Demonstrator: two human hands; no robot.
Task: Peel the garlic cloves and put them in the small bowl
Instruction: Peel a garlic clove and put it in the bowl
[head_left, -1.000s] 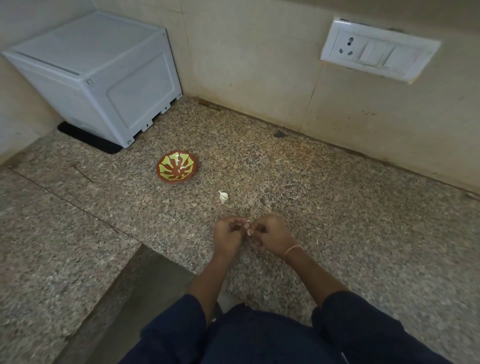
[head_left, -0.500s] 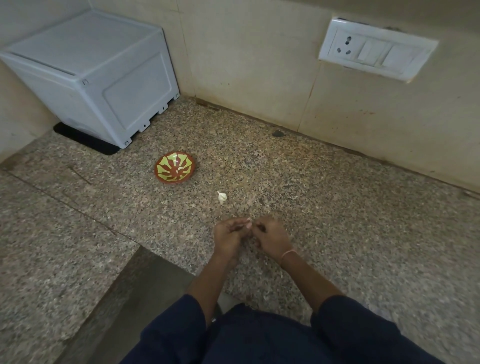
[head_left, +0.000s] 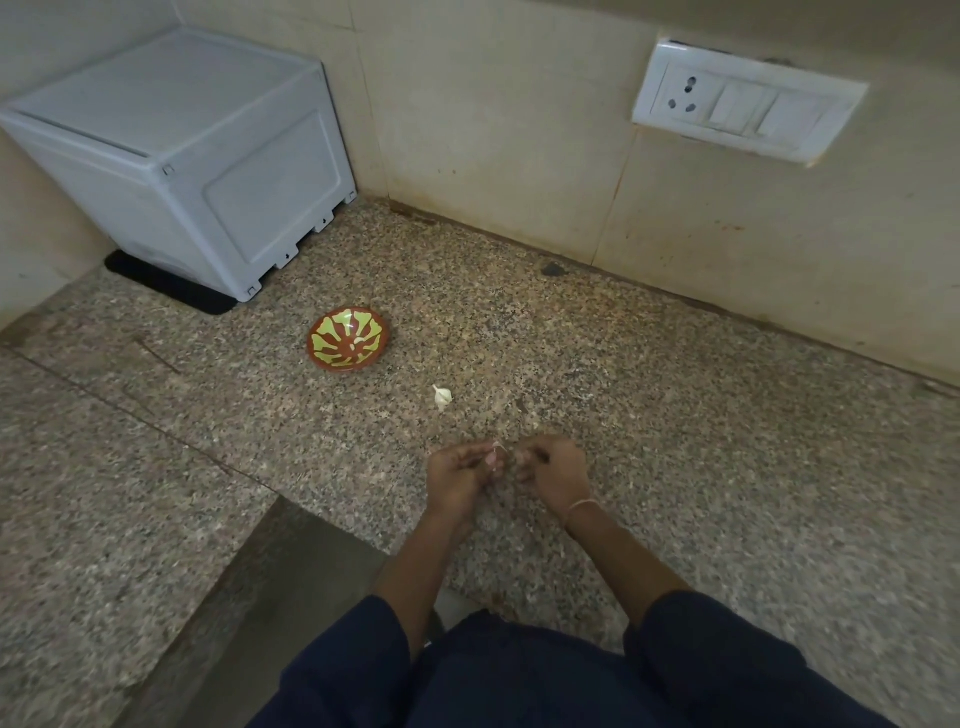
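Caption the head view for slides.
Left hand pinches a white garlic clove beside the right hand, near a small green patterned bowl.

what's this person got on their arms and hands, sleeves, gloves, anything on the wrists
Dark navy sleeves cover both upper arms: the left sleeve and the right sleeve end near the elbows, leaving the forearms bare. The left hand and the right hand wear no gloves. A thin pale thread band circles the right wrist.
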